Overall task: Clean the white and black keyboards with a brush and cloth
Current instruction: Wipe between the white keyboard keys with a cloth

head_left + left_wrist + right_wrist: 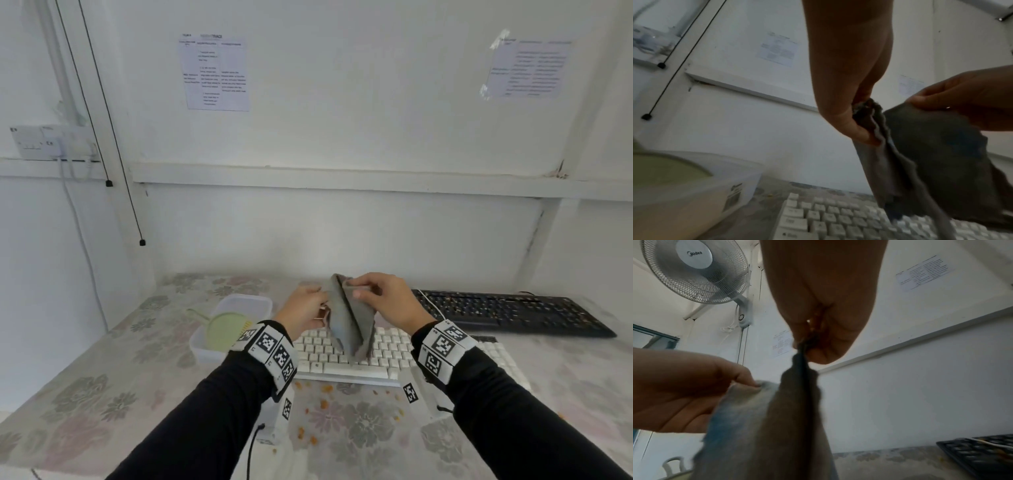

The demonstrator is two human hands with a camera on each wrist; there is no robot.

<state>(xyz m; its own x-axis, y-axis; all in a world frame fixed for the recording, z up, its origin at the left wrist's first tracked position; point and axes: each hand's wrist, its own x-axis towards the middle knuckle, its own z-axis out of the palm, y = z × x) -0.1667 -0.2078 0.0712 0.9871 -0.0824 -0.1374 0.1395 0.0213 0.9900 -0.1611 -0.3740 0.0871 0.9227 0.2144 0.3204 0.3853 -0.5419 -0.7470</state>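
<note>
A folded grey cloth hangs in the air over the white keyboard. My left hand pinches its left edge and my right hand pinches its top right corner. In the left wrist view the left hand grips the cloth above the white keyboard. In the right wrist view the right hand pinches the cloth. The black keyboard lies at the back right, with crumbs among its keys. No brush is clearly seen.
A clear plastic tub with a pale green item inside stands left of the white keyboard. Orange crumbs lie scattered on the floral tablecloth in front of it. A white cable crosses the black keyboard's left end. The wall stands close behind.
</note>
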